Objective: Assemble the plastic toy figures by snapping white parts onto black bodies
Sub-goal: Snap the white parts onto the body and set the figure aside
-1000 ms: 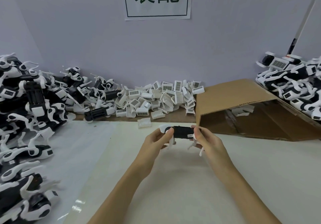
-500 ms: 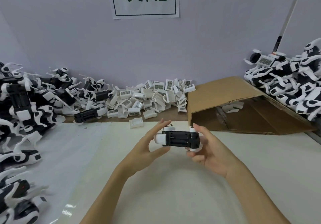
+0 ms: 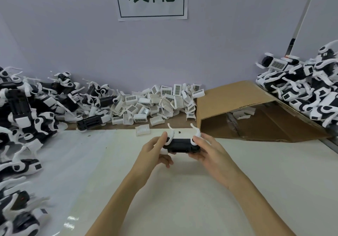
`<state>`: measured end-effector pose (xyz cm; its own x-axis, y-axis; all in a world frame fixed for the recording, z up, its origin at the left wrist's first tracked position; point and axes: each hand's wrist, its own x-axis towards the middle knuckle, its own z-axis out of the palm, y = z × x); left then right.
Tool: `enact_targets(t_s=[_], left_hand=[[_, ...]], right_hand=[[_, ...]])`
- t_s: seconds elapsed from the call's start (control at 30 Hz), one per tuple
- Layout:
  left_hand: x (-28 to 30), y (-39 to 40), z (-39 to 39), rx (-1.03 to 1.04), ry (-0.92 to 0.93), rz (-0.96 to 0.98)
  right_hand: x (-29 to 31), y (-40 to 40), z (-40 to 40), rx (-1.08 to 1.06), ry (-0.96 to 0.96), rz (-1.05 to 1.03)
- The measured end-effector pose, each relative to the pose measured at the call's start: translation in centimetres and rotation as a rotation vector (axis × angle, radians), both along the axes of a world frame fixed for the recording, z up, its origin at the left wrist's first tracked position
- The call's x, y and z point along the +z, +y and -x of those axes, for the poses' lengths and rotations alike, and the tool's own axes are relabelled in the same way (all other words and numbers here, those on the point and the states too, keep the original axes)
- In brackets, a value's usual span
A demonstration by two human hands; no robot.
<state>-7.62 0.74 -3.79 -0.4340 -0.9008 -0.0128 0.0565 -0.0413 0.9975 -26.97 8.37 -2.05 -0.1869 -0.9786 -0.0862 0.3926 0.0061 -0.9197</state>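
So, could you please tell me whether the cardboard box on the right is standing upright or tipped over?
Tipped over. The cardboard box lies on its side, its opening facing the camera, with a few white parts visible inside.

1. Black toy body (image 3: pixel 180 145), two white legs pointing up, gripped at its ends by left hand (image 3: pixel 155 151) and right hand (image 3: pixel 210 153).
2. Loose white parts (image 3: pixel 157 102) heaped against the wall.
3. Cardboard box (image 3: pixel 237 111) on its side.
4. Figure piles (image 3: pixel 23 111) at both sides.

My desk (image 3: pixel 256 190) has a pale top. To my left lies a heap of black-and-white toy figures (image 3: pixel 22 118), along the wall a pile of white parts (image 3: pixel 157 100), and to my right a tipped cardboard box (image 3: pixel 237 105) with more figures (image 3: pixel 307 91) beside it.
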Motion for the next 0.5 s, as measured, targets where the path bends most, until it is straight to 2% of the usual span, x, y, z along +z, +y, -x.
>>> enact_targets(t_s=[0.2, 0.5], left_hand=[[-0.20, -0.18, 0.09, 0.082, -0.050, 0.031], [-0.04, 0.05, 0.37, 0.037, -0.067, 0.037]], right_hand=[[-0.72, -0.04, 0.18, 0.088, 0.161, -0.034], [-0.92, -0.22, 0.33, -0.004, 0.179, -0.026]])
